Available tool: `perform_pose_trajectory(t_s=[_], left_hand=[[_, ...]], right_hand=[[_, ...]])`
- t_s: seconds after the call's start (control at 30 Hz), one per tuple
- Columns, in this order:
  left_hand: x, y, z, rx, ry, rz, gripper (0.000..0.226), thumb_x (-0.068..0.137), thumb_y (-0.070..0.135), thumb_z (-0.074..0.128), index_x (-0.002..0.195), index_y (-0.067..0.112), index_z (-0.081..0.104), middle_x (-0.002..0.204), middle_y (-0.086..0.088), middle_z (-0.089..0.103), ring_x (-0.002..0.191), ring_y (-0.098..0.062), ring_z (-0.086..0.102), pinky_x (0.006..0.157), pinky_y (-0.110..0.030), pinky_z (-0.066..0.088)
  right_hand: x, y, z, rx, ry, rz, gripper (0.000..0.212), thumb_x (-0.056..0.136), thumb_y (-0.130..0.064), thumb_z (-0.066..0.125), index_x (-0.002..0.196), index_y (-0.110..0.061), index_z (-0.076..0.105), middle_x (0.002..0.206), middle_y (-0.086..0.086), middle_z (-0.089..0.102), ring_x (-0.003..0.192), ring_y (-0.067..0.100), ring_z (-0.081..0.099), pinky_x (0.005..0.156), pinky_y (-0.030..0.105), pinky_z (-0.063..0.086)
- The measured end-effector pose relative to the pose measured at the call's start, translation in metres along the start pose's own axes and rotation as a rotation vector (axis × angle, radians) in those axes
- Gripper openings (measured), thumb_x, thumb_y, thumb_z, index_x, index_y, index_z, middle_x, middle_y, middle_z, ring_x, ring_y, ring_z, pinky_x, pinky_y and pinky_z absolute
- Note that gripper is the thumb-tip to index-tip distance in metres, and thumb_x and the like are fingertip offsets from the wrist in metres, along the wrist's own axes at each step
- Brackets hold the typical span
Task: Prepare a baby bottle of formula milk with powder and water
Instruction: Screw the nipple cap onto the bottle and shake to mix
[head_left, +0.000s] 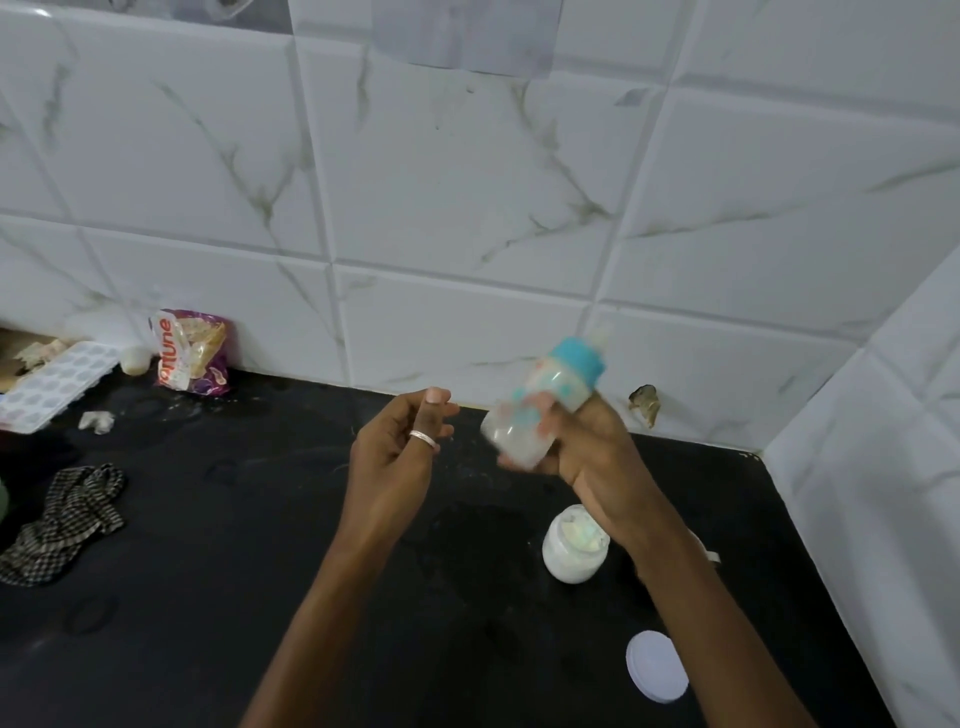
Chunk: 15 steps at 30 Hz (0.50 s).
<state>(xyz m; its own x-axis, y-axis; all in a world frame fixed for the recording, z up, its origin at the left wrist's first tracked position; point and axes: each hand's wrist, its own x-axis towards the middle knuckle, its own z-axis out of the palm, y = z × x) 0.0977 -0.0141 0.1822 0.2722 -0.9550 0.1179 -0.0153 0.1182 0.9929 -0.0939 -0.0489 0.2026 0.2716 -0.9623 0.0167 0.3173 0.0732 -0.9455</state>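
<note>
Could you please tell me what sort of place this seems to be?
Most likely a home kitchen: a black stone countertop against white marble-patterned wall tiles, with a white plastic ice cube tray and a purple printed food packet at the back.

One head-worn wide-angle view looks forward and steeply down from above and behind both forearms, close over the black stone counter (260, 519). It faces the white marble-veined tiled wall (441, 182), whose lines bow with lens distortion. The right hand (587, 447), gripping the blurred baby bottle with a blue collar (545, 400), sits right of centre; the wall corner lies further right of that grip.
</note>
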Motion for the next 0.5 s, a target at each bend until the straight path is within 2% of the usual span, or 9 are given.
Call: perform_pose_trajectory(t_s=[0.07,0.2,0.33,0.4,0.47,0.5], left_hand=[[0.0008,-0.0004,-0.0004,0.023,0.006,0.02,0.027,0.1,0.039,0.058,0.112,0.02,0.073,0.099,0.007,0.077,0.088,-0.003,0.071,0.076,-0.018,0.054],[0.0002,-0.0015,-0.0011,0.029,0.005,0.047,0.01,0.1,0.026,0.065,0.104,0.019,0.073,0.094,-0.001,0.075,0.085,-0.009,0.068,0.076,-0.021,0.055],[0.0029,-0.0023,-0.001,0.022,0.004,0.056,0.006,0.099,0.02,0.066,0.102,0.019,0.072,0.096,-0.002,0.075,0.09,-0.018,0.07,0.079,-0.027,0.056],[0.0033,-0.0027,-0.0011,0.01,0.004,0.057,0.006,0.099,0.02,0.066,0.101,0.019,0.071,0.096,-0.003,0.075,0.092,-0.021,0.071,0.08,-0.027,0.057],[0.0027,-0.0032,-0.0018,0.002,0.008,0.057,0.006,0.099,0.021,0.066,0.1,0.019,0.071,0.095,-0.003,0.075,0.09,-0.019,0.071,0.079,-0.026,0.057],[0.0024,-0.0037,-0.0019,0.003,0.009,0.057,0.005,0.099,0.02,0.066,0.1,0.018,0.071,0.094,-0.003,0.075,0.088,-0.016,0.07,0.078,-0.025,0.056]], right_hand=[[-0.0021,0.0001,-0.0017,-0.094,-0.04,0.012,0.071,0.071,-0.049,0.088,0.129,-0.018,0.061,0.123,0.011,0.069,0.12,0.034,0.066,0.086,0.054,0.06],[0.0026,-0.0057,-0.0011,0.197,0.096,-0.07,0.069,0.082,-0.042,0.081,0.136,-0.012,0.051,0.125,0.011,0.068,0.119,0.036,0.067,0.078,0.05,0.062],[-0.0007,0.0002,-0.0038,-0.078,-0.001,0.003,0.066,0.081,-0.043,0.082,0.135,-0.016,0.056,0.126,0.009,0.069,0.121,0.033,0.066,0.085,0.055,0.06],[0.0013,-0.004,-0.0075,0.022,0.038,-0.03,0.078,0.074,-0.049,0.086,0.135,-0.011,0.054,0.133,0.018,0.064,0.122,0.037,0.065,0.081,0.053,0.061],[0.0025,-0.0071,-0.0068,0.169,0.11,-0.072,0.067,0.083,-0.043,0.078,0.135,-0.01,0.051,0.133,0.019,0.062,0.122,0.039,0.064,0.078,0.048,0.061],[0.0024,-0.0069,-0.0056,0.149,0.113,-0.071,0.061,0.086,-0.04,0.075,0.135,-0.011,0.051,0.131,0.017,0.063,0.122,0.039,0.065,0.078,0.047,0.061]])
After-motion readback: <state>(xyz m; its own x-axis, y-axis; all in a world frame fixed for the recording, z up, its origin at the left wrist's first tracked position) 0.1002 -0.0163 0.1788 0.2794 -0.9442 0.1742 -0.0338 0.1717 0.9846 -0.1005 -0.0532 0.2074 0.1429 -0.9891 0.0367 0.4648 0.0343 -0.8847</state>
